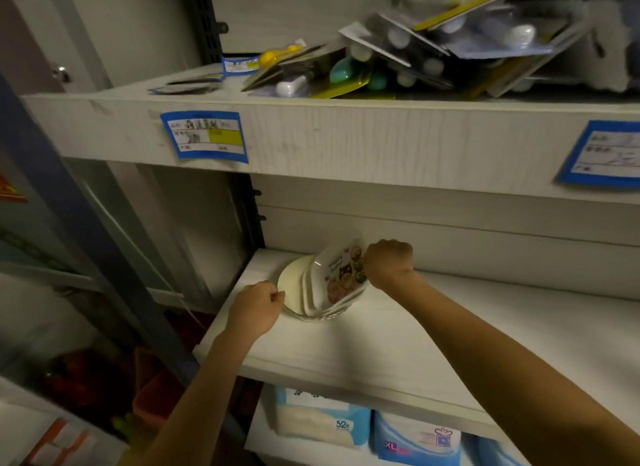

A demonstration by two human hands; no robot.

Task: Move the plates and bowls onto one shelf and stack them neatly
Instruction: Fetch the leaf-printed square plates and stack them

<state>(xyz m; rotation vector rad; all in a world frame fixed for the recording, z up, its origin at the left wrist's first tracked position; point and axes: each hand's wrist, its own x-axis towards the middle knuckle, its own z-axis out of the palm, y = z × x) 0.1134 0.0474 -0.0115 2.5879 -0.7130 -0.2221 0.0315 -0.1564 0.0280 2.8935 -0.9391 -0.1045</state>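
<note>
A stack of squarish white plates point(337, 278) with cartoon animal prints leans tilted at the left end of the middle white shelf point(398, 344). Behind them a round cream plate point(290, 282) stands nearly on edge. My right hand point(388, 263) grips the right rim of the top printed plate. My left hand point(258, 308) pinches the lower left rim of the cream plate. Both forearms reach in from below.
The upper shelf point(311, 133) holds a jumble of carded utensils point(415, 60) and carries blue price labels point(205, 135). Below the middle shelf sit blue diaper packs point(408, 441). A blue metal upright point(69, 195) stands at the left, with red items low down.
</note>
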